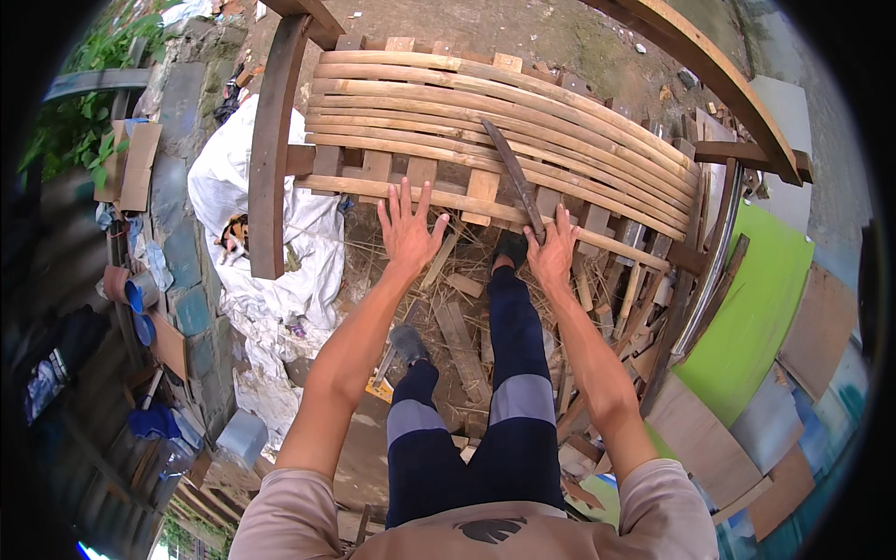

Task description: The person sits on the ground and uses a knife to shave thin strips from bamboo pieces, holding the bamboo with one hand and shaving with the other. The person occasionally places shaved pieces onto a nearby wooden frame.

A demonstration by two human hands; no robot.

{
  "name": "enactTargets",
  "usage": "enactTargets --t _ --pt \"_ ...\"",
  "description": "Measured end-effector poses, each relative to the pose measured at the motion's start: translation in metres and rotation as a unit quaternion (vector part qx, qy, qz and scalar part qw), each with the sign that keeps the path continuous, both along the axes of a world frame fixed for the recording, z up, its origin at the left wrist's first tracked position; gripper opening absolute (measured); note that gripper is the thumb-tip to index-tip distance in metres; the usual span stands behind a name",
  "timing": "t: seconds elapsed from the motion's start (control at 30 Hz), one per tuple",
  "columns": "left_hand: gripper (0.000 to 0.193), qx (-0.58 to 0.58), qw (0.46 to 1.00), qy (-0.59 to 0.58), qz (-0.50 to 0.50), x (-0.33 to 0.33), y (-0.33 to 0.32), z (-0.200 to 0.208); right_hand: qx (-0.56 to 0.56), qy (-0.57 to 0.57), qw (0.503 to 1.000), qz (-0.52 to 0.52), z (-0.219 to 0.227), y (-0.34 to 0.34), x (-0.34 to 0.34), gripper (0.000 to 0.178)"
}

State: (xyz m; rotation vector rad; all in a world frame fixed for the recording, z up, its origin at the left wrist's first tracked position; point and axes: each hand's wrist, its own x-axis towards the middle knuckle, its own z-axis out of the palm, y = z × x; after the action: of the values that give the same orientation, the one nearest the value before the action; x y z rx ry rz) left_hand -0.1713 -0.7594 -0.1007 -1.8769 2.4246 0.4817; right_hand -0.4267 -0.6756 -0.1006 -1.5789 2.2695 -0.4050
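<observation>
My left hand (408,233) is open, fingers spread, its fingertips over the nearest bamboo slat (364,185), which lies apart from the others. My right hand (554,250) is closed at the near end of a long dark machete (510,166), between thumb and fingers; the hand partly hides the handle. The blade points away from me and slightly left, lying across the slats. Several split bamboo slats (448,93) run side by side from left to right over short wooden crosspieces (422,175), with narrow gaps between them.
Dark wooden posts (273,159) and a curved beam (719,70) frame the slats. A white sack (322,243) lies at left, by a block wall (191,252). Wood scraps (457,327) and straw surround my feet. A green board (747,299) leans at right.
</observation>
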Motion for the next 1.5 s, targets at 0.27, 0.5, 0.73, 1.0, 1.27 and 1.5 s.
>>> enactTargets --t 0.27,0.5,0.73,1.0,1.27,1.5 --pt "0.07 -0.028 0.995 0.019 -0.089 0.022 -0.01 -0.012 -0.034 0.083 0.996 -0.029 -0.026 0.0 0.002 0.042" --pt "0.075 -0.004 0.992 -0.028 -0.12 0.024 -0.01 -0.011 0.104 0.077 0.989 -0.065 -0.007 -0.006 0.011 0.048" --pt "0.077 -0.01 0.99 -0.045 -0.137 0.025 -0.009 -0.019 0.102 0.056 0.99 -0.073 -0.01 -0.005 0.009 0.049" --pt "0.079 -0.039 0.987 -0.06 -0.145 0.023 -0.01 -0.027 0.102 0.06 0.991 -0.061 -0.008 -0.005 0.008 0.049" --pt "0.08 -0.065 0.986 -0.061 -0.137 0.022 -0.007 -0.026 0.084 0.069 0.992 -0.065 -0.01 -0.005 0.01 0.051" --pt "0.081 -0.082 0.985 -0.078 -0.129 0.022 -0.001 -0.028 0.083 0.057 0.993 -0.063 -0.015 -0.002 0.009 0.052"
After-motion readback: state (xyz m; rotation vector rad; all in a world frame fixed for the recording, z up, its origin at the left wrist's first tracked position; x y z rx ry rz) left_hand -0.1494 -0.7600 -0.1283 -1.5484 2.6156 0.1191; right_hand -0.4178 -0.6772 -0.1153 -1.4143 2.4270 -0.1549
